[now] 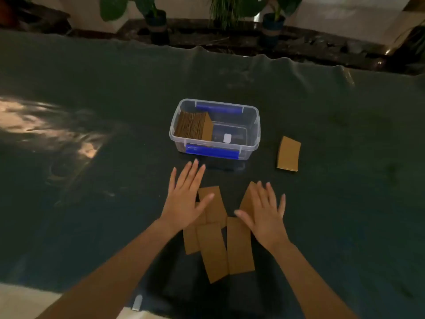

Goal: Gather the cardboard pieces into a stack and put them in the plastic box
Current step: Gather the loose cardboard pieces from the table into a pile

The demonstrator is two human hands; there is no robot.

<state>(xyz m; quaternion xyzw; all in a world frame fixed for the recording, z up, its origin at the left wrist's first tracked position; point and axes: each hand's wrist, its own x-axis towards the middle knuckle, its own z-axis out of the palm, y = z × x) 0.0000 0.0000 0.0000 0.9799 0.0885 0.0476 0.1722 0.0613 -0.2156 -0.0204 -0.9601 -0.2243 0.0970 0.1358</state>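
Left hand [184, 199], right hand [264, 210] flat, spread over brown cardboard pieces [216, 247].

The left hand [186, 196] covers the near-left part of one cardboard piece [212, 206], and the right hand [264, 210] hides most of another [246, 200] — only a strip shows. Potted plants [273, 21] beyond the tabletop's far edge are cut off by the frame's top edge.

Setting: indoor room, likely a home or lobby; well beyond my fingers, potted plants [156, 17] in blue pots line a dark stone ledge [230, 40] against a pale wall [345, 12]; under my fingers, a dark cloth-covered table [92, 111].
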